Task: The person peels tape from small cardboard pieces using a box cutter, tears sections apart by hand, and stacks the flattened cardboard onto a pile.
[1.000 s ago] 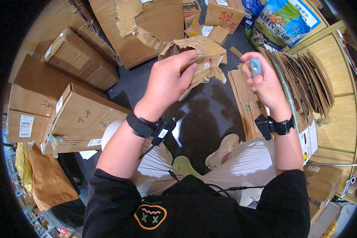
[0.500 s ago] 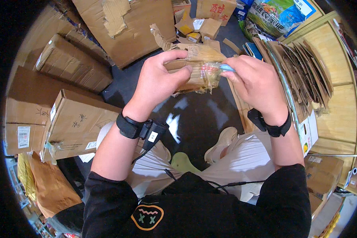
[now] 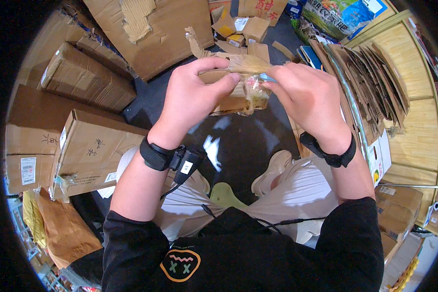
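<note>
Head cam: my left hand [image 3: 192, 97] was pinched shut, thumb & fingers on the top of a torn piece of cardboard [image 3: 233, 82] wrapped in crinkly clear tape, held up between both hands w/ the dark floor [image 3: 238, 146] below; my right hand [image 3: 309, 97] was curled closed on its right end & on a small light-blue tool [image 3: 267, 78], prob a cutter, tip barely showing. Risk as I judged it: soft, ragged, fibrous board could rip unevenly, or the tool could slip off the slick tape toward my left fingertips [image 3: 231, 78], since they sat just beside it. Stiff flat boxes [image 3: 90, 146] lay left of my left arm, and a fanned stack of flattened corrugated sheets [image 3: 370, 82] stood right of my right hand.
</note>
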`<state>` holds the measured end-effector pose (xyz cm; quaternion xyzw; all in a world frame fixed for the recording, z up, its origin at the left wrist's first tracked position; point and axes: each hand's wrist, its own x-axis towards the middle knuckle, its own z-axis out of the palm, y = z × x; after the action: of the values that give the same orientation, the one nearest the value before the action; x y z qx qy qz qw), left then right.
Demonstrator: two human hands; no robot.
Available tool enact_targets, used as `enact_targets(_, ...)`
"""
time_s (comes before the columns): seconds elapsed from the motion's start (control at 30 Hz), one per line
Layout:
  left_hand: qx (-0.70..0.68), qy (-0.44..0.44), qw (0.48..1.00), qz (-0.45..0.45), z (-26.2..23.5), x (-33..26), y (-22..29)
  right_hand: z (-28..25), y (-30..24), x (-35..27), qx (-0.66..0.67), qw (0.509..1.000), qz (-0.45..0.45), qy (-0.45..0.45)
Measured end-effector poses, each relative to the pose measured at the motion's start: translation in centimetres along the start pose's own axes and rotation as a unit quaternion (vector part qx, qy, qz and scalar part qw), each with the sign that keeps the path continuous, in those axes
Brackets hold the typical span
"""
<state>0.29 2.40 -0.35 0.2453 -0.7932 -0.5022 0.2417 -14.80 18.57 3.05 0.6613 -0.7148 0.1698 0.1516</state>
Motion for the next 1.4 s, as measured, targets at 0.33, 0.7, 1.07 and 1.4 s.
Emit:
enact_targets(0.33, 0.052, -0.001, 0.999, -0.001, -1.1, 0.2, -0.4, 2.0, 2.9, -0.9, -0.014, 1.000, -0.004, -0.011)
enact_targets(0.7, 0.012, -0.020, 0.997, -0.079, -0.9, 0.6, 0.1, 1.5, 1.0, 0.2, 0.049, 0.995, -0.032, 0.086)
enact_targets(1.07, 0.063, -0.015, 0.998, -0.005, 0.5, 0.1, 0.9, 1.4, 0.1, 0.0, 0.008, 0.999, -0.018, 0.030)
enact_targets(1.4, -0.077, 0.040, 0.995, -0.052, -1.6, 0.3, -0.3, 3.0, 4.3, -1.3, -0.071, 0.991, 0.063, -0.094)
